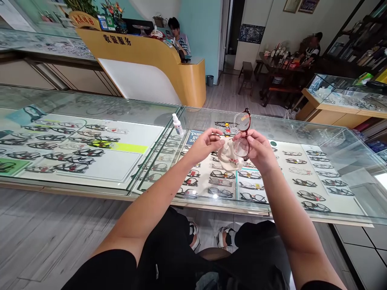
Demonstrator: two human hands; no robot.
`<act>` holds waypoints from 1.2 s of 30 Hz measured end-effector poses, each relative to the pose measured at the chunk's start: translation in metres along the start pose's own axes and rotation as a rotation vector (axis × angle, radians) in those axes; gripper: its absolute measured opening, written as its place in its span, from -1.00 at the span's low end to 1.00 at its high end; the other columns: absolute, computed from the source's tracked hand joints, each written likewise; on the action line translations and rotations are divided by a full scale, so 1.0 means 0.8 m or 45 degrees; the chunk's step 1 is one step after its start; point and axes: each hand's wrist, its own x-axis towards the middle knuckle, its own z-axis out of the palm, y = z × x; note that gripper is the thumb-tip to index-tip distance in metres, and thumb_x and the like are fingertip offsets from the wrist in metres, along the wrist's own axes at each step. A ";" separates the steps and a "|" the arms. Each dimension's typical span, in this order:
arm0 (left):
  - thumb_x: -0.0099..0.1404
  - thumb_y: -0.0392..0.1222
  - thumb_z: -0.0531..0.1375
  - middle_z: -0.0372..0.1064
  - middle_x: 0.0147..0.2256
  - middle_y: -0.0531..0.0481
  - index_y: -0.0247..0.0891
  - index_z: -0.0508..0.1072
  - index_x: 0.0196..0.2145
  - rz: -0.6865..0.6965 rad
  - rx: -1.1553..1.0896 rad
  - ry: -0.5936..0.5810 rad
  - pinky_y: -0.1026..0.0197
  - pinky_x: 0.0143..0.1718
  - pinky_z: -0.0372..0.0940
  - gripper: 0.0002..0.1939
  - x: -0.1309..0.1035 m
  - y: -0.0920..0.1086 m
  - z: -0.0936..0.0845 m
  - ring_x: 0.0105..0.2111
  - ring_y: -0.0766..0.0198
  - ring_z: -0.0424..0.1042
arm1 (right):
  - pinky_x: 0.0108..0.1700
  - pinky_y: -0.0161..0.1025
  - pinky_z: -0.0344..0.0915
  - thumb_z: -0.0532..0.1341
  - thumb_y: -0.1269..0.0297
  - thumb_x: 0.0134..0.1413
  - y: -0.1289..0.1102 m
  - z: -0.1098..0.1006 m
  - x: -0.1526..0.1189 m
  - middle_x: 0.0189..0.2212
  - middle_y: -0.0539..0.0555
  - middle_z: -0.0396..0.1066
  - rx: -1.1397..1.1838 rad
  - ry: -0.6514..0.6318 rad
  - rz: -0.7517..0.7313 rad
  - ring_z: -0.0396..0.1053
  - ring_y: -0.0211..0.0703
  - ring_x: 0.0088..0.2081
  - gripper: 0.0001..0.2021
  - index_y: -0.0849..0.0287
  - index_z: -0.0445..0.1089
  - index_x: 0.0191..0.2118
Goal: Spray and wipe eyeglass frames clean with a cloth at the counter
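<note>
In my right hand [260,150] is a pair of dark-red-framed eyeglasses [248,121], turned on end with one lens above the other. My left hand [208,146] pinches a cream cleaning cloth [229,155] with red print, which hangs beside the lower lens. Whether the cloth touches that lens I cannot tell. Both hands are above the glass display counter [193,203]. A small white spray bottle [177,125] stands upright on the glass, left of my hands.
Below the glass lie rows of eyeglasses [222,174]. A yellow reception desk [190,80] is beyond the counter, with a person [183,40] behind it. Another person [311,50] sits at a dark table [278,62] at the back right. A second display case [347,96] stands at right.
</note>
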 end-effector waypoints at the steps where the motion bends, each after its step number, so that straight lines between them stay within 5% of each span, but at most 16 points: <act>1: 0.13 0.14 0.55 0.50 -0.30 0.06 -0.22 0.49 -0.04 -0.060 -0.019 -0.057 0.28 -0.28 0.31 -0.41 -0.001 0.000 0.001 -0.33 0.33 0.44 | -0.11 -0.17 0.58 0.50 -0.01 0.21 0.000 0.000 0.000 -0.10 0.08 0.65 0.006 -0.011 -0.004 0.59 -0.06 -0.10 -0.73 0.03 0.56 -0.15; 5: 0.11 0.15 0.57 0.48 -0.36 0.04 -0.29 0.54 -0.24 -0.210 -0.032 -0.127 0.27 -0.33 0.25 -0.49 -0.001 -0.001 -0.005 -0.40 0.36 0.39 | -0.07 -0.21 0.58 0.47 0.04 0.26 0.000 -0.004 0.000 -0.09 0.08 0.65 0.023 -0.033 -0.045 0.60 -0.11 -0.09 -0.77 0.05 0.58 -0.13; 12: 0.02 -0.01 0.64 0.51 -0.36 0.05 -0.26 0.49 -0.25 -0.317 -0.363 0.260 0.24 -0.20 0.39 -0.48 0.006 -0.005 -0.020 -0.35 0.34 0.50 | 0.01 -0.19 0.57 0.47 0.06 0.25 -0.008 -0.014 0.003 -0.08 0.09 0.64 0.010 0.108 -0.184 0.60 -0.08 0.00 -0.78 0.05 0.55 -0.16; 17: 0.17 0.04 0.57 0.40 -0.50 0.07 -0.29 0.57 -0.21 -0.581 -0.460 -0.053 0.11 -0.19 0.48 -0.57 0.000 0.000 -0.018 -0.46 0.32 0.42 | 0.04 -0.13 0.58 0.46 0.03 0.27 -0.013 -0.011 0.001 -0.09 0.10 0.64 -0.008 0.108 -0.223 0.60 -0.05 -0.02 -0.78 0.03 0.55 -0.15; 21: 0.18 0.23 0.53 0.50 -0.40 -0.05 -0.31 0.61 -0.23 -0.710 -0.261 -0.312 0.12 -0.23 0.43 -0.48 -0.003 -0.002 -0.019 -0.41 0.28 0.45 | 0.04 -0.13 0.58 0.48 0.00 0.23 -0.015 -0.013 0.002 -0.11 0.09 0.63 -0.014 0.140 -0.246 0.59 -0.04 -0.01 -0.75 0.02 0.53 -0.18; 23: 0.23 0.27 0.47 0.53 -0.33 -0.09 -0.29 0.61 -0.21 -0.567 -0.082 -0.313 0.12 -0.23 0.40 -0.47 -0.004 -0.003 -0.018 -0.37 0.27 0.45 | 0.03 -0.12 0.59 0.48 -0.01 0.21 -0.017 -0.014 0.000 -0.11 0.09 0.63 -0.023 0.142 -0.235 0.59 -0.03 -0.01 -0.73 0.02 0.52 -0.19; 25: 0.30 0.22 0.44 0.56 -0.19 -0.12 -0.24 0.61 -0.11 -0.212 0.156 -0.155 0.11 -0.13 0.40 -0.53 -0.005 -0.003 -0.015 -0.27 0.24 0.48 | 0.02 -0.13 0.60 0.49 -0.02 0.20 -0.019 -0.013 -0.002 -0.11 0.09 0.63 -0.018 0.102 -0.190 0.60 -0.03 -0.02 -0.72 0.02 0.52 -0.19; 27: 0.36 0.13 0.41 0.57 0.04 -0.15 -0.15 0.60 0.02 0.183 0.341 -0.053 0.06 0.06 0.39 -0.59 -0.006 0.000 -0.010 -0.03 0.15 0.51 | 0.03 -0.12 0.60 0.50 -0.03 0.19 -0.020 -0.010 -0.005 -0.12 0.10 0.63 -0.014 0.039 -0.117 0.60 -0.03 -0.02 -0.70 0.04 0.53 -0.17; 29: 0.41 0.08 0.37 0.46 0.27 -0.16 -0.06 0.59 0.13 0.427 0.425 -0.154 -0.06 0.29 0.28 -0.60 -0.008 0.004 -0.004 0.27 0.03 0.41 | 0.05 -0.09 0.60 0.51 -0.04 0.17 -0.020 -0.007 -0.007 -0.13 0.10 0.63 -0.014 -0.006 -0.051 0.61 -0.02 -0.03 -0.68 0.05 0.52 -0.17; 32: 0.47 0.05 0.31 0.44 0.33 -0.13 -0.01 0.64 0.13 0.501 0.477 -0.266 -0.15 0.45 0.11 -0.66 -0.014 0.011 0.003 0.43 -0.03 0.27 | 0.02 -0.10 0.61 0.52 -0.05 0.15 -0.016 -0.003 -0.008 -0.14 0.09 0.63 0.006 -0.042 -0.007 0.62 -0.02 -0.06 -0.67 0.04 0.52 -0.18; 36: 0.41 0.07 0.37 0.62 0.01 -0.15 -0.12 0.69 -0.08 0.311 0.529 -0.142 -0.04 0.22 0.32 -0.73 -0.019 0.014 0.008 0.09 0.00 0.54 | -0.04 -0.11 0.61 0.51 -0.04 0.18 -0.013 -0.002 -0.007 -0.13 0.10 0.64 0.020 -0.065 -0.002 0.62 -0.01 -0.06 -0.69 0.03 0.52 -0.17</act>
